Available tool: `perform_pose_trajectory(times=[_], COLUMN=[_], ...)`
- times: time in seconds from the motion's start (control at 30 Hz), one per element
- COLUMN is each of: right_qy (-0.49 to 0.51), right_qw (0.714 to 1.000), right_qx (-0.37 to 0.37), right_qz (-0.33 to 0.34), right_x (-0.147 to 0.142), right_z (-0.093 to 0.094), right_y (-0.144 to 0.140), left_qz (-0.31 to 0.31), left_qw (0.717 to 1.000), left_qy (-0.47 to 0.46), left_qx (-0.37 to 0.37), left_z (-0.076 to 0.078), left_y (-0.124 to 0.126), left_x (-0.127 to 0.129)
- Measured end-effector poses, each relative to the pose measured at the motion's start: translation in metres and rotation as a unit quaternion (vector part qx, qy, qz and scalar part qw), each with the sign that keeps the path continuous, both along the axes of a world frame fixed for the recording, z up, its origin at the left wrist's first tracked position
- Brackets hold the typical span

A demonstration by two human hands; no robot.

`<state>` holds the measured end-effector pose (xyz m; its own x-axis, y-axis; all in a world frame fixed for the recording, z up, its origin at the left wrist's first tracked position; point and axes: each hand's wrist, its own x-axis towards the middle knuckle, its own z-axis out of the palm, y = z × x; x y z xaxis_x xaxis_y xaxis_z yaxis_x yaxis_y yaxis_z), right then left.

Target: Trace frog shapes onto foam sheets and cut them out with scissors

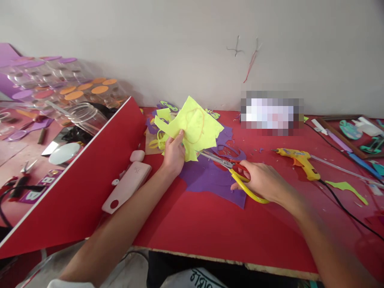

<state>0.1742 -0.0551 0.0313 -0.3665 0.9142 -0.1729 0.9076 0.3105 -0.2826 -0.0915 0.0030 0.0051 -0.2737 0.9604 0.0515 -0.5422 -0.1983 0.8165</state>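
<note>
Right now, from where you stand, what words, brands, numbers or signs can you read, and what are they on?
"BLE": green letters on the pale cloth at the bottom edge; the letters before it are unclear.
"B": on the purple piece at far left; its other marks are unclear.
Too small to read: marks on the pink slab and yellow glue gun.
Blurred out: the pixelated patch.

I have the scissors [222, 161] above the table [192, 224], and there, at their tips on the left, is the sheet [199, 130]. Under the scissors I see offcuts [207, 178] spread out. Left of them lie a power bank [130, 184] and an earbud case [137, 156]; farther left, the partition [99, 172], then jars [74, 95]. Right of them, the glue gun [300, 160]! Well behind them, the wall [180, 48].
</note>
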Motion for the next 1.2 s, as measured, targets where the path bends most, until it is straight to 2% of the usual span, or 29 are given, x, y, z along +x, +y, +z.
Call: perform_pose_trajectory(times=[0.17,0.53,0.8,1.03,1.2], right_qy=[0.007,0.005,-0.038,-0.035,-0.019], right_qw=[0.999,0.999,0.998,0.998,0.998], right_qx=[0.031,0.050,0.055,0.055,0.051], right_qz=[0.009,0.006,-0.007,0.023,0.025], right_x=[-0.003,-0.007,-0.006,-0.004,-0.006], right_z=[-0.006,-0.009,-0.011,-0.019,-0.016], right_y=[-0.002,-0.002,0.001,-0.001,-0.002], left_qz=[-0.011,-0.061,-0.060,-0.062,-0.059], left_qw=[0.999,0.998,0.997,0.996,0.996], left_qy=[-0.008,-0.006,-0.014,-0.016,-0.009], left_qx=[-0.043,-0.023,-0.036,-0.062,-0.072], left_z=[-0.001,-0.004,-0.001,0.002,0.005], left_y=[-0.006,-0.011,-0.012,-0.014,-0.016], left_x=[0.005,0.010,0.012,0.012,0.015])
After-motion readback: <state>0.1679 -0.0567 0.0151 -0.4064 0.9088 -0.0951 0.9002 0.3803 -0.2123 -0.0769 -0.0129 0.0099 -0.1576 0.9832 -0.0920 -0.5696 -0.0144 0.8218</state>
